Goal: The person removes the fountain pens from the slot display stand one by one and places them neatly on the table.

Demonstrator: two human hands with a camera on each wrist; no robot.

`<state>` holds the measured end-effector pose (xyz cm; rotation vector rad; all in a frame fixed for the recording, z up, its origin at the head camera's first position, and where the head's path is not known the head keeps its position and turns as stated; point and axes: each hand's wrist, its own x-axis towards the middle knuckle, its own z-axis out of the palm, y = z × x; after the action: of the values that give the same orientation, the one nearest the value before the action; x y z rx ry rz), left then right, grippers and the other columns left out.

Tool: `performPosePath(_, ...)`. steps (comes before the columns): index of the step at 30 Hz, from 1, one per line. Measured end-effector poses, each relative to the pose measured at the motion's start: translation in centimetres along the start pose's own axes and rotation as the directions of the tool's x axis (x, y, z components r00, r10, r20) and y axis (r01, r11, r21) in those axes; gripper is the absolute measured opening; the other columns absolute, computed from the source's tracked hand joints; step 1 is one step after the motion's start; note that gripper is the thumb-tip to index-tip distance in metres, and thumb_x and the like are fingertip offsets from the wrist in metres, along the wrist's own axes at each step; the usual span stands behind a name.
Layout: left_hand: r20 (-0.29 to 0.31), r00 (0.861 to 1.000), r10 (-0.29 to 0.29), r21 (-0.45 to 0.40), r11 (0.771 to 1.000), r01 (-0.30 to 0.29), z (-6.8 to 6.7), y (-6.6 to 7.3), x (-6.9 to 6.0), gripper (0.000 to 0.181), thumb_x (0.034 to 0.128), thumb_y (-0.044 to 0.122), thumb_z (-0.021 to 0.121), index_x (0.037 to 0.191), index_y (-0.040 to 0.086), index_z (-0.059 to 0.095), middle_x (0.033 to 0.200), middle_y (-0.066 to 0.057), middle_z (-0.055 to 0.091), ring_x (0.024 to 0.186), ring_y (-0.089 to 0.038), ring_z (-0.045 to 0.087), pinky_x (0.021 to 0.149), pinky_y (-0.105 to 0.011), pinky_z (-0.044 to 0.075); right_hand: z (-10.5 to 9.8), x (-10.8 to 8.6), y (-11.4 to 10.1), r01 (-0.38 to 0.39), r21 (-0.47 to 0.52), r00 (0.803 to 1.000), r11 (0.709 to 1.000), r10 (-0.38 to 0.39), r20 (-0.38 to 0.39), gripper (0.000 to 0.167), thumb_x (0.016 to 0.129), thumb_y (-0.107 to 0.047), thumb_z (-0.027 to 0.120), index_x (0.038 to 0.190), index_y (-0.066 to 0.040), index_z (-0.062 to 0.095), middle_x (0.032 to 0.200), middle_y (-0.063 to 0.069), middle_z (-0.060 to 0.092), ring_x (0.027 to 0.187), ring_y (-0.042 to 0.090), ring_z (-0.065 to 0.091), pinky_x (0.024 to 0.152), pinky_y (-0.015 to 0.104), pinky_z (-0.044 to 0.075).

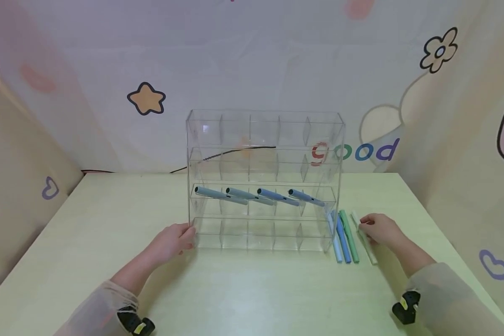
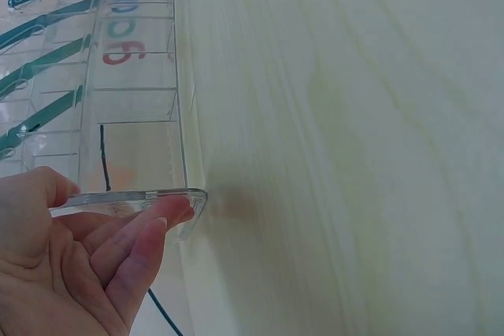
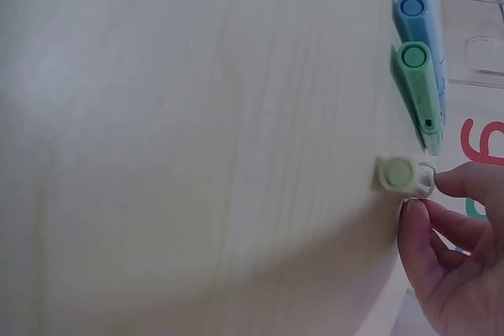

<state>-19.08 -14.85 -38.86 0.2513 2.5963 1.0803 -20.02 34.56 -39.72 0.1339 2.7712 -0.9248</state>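
A clear acrylic rack with rows of compartments stands on the table. My left hand grips the edge of its left side panel, thumb on one face and fingers on the other. Several blue-toned capped pens lie slanted in the second row from the bottom, one per compartment. To the right of the rack, my right hand pinches a pale green pen between thumb and fingers. In the right wrist view the round end of this pale green pen faces the camera, slightly blurred.
Between the rack and my right hand lie a light blue pen, a blue pen and a green pen, side by side. A printed cloth hangs behind the table and along both sides.
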Motion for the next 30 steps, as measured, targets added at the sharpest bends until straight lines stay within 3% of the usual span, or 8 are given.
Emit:
performPosePath(10,0.009,1.000,0.002,-0.006,1.000,-0.002,0.21,-0.34,-0.43,0.047,0.0988,0.024,0.034,0.132,-0.009,0.043,0.126,-0.029,0.050,0.092,-0.030,0.066,0.071,-0.039,0.051,0.65,0.02,-0.15,-0.003,0.038,0.999,0.999,0.001,0.036,0.037,0.093,-0.009,0.047,0.118,0.018,0.046,0.108,0.033,0.054,0.084,0.027,0.060,0.065,0.034,0.052)
performPosePath(16,0.000,1.000,-0.008,-0.014,1.000,0.008,0.20,-0.36,-0.11,0.044,0.0980,0.024,0.035,0.127,-0.006,0.050,0.123,-0.027,0.054,0.090,-0.028,0.066,0.065,-0.035,0.049,0.52,0.18,-0.34,-0.008,0.041,0.999,0.999,0.006,0.044,0.038,0.094,-0.011,0.046,0.120,0.017,0.044,0.112,0.035,0.051,0.088,0.032,0.060,0.067,0.035,0.052)
performPosePath(22,0.014,1.000,-0.020,-0.015,1.000,0.020,0.22,-0.35,0.10,0.044,0.0992,0.023,0.035,0.130,-0.007,0.047,0.124,-0.027,0.054,0.093,-0.028,0.065,0.069,-0.037,0.050,0.30,0.44,-0.58,-0.024,0.045,0.997,0.999,0.020,0.074,0.040,0.095,-0.013,0.046,0.122,0.016,0.042,0.114,0.035,0.050,0.088,0.030,0.059,0.068,0.035,0.052)
performPosePath(30,0.018,1.000,-0.011,0.005,1.000,0.011,0.11,-0.14,-0.17,0.043,0.0989,0.023,0.036,0.126,-0.007,0.050,0.118,-0.026,0.058,0.089,-0.027,0.066,0.065,-0.035,0.049,0.37,0.23,-0.69,-0.053,0.062,0.995,0.997,0.048,0.083,0.039,0.095,-0.012,0.046,0.122,0.016,0.041,0.112,0.033,0.051,0.085,0.026,0.058,0.067,0.034,0.052)
